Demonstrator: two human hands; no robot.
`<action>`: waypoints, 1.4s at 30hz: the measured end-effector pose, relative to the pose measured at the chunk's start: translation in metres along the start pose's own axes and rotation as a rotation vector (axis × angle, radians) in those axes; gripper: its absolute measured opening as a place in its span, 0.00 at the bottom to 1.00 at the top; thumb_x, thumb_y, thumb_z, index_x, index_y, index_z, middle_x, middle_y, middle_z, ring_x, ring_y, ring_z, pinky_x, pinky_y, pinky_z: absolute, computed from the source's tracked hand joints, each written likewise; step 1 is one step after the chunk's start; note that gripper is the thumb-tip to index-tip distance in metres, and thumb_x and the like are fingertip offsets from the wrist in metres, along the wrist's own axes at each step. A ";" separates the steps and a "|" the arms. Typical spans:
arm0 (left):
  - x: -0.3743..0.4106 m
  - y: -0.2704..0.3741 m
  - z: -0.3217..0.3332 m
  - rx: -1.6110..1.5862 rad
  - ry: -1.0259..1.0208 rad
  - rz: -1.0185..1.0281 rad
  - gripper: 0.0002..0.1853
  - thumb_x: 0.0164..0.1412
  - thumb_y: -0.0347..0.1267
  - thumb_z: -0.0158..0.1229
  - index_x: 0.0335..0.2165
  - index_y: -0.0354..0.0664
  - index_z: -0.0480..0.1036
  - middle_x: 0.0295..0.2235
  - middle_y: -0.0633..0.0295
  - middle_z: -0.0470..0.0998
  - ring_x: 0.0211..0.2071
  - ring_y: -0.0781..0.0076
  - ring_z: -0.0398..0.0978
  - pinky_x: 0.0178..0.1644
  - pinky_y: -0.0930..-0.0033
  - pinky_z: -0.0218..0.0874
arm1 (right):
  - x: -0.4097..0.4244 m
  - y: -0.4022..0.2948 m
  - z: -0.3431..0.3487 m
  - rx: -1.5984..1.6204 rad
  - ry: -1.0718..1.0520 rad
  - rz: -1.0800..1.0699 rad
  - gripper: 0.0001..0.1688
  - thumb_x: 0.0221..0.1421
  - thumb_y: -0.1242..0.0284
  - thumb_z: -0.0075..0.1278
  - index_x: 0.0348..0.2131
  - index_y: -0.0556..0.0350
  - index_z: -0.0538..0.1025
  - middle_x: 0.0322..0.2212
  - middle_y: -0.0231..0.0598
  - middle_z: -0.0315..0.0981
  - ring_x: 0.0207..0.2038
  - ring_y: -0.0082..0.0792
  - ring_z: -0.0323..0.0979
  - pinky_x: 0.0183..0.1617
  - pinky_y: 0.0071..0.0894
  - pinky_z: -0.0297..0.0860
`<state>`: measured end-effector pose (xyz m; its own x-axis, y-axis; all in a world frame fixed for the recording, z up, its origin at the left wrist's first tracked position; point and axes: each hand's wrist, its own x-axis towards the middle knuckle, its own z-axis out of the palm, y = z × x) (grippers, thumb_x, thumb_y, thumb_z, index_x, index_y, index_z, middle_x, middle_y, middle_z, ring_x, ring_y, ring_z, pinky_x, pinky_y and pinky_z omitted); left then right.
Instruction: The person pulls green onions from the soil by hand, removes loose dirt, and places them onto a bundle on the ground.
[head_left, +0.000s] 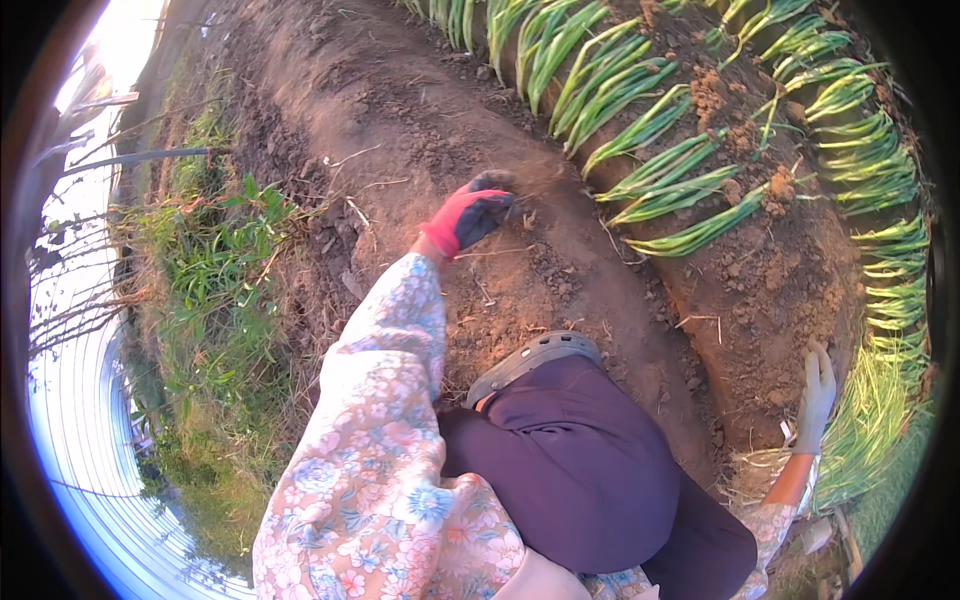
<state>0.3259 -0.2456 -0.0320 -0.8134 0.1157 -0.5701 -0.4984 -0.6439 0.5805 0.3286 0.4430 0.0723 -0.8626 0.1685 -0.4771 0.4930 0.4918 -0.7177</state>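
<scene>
My left hand (474, 212), in a red and dark glove, is raised over the bare soil of the furrow (585, 259). Its fingers curl inward. Blurred brown wisps, perhaps dry roots or straw, show just beyond the fingertips, and whether they are gripped is unclear. On the right, my right hand (816, 397) in a pale glove lies with fingers extended on the crumbly soil ridge (780, 300). It holds nothing that I can see. A row of green onion plants (637, 142) leans over the ridge's near side, ahead of both hands.
A second row of green onions (862, 161) runs along the far right, with a heap of long green leaves (862, 427) beside my right hand. My clog (536, 360) stands in the furrow. Weeds (232, 262) and a corrugated sheet (82, 420) border the left.
</scene>
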 end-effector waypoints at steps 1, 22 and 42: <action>0.020 -0.002 0.000 0.014 -0.060 0.015 0.21 0.64 0.22 0.56 0.55 0.42 0.65 0.39 0.53 0.80 0.38 0.60 0.81 0.40 0.65 0.73 | -0.003 0.005 -0.002 -0.006 0.002 -0.002 0.26 0.69 0.63 0.47 0.59 0.62 0.71 0.56 0.41 0.70 0.58 0.31 0.68 0.57 0.27 0.64; 0.085 0.284 -0.166 1.870 0.820 0.353 0.40 0.62 0.62 0.50 0.57 0.41 0.71 0.62 0.43 0.65 0.65 0.46 0.59 0.66 0.56 0.53 | -0.034 -0.042 -0.025 -0.552 -0.087 -0.022 0.18 0.64 0.70 0.47 0.45 0.68 0.77 0.42 0.46 0.78 0.47 0.37 0.74 0.55 0.33 0.66; 0.045 0.067 -0.047 2.046 0.356 0.349 0.29 0.38 0.53 0.72 0.43 0.65 0.80 0.48 0.60 0.75 0.53 0.44 0.66 0.52 0.48 0.64 | -0.099 -0.146 -0.002 -0.313 -0.038 0.231 0.22 0.66 0.72 0.47 0.54 0.69 0.72 0.49 0.43 0.75 0.52 0.31 0.71 0.60 0.29 0.63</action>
<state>0.2699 -0.3187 -0.0464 -0.9684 -0.0719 -0.2387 -0.1168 0.9768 0.1794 0.3418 0.3561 0.2256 -0.7253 0.2764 -0.6305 0.6099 0.6828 -0.4023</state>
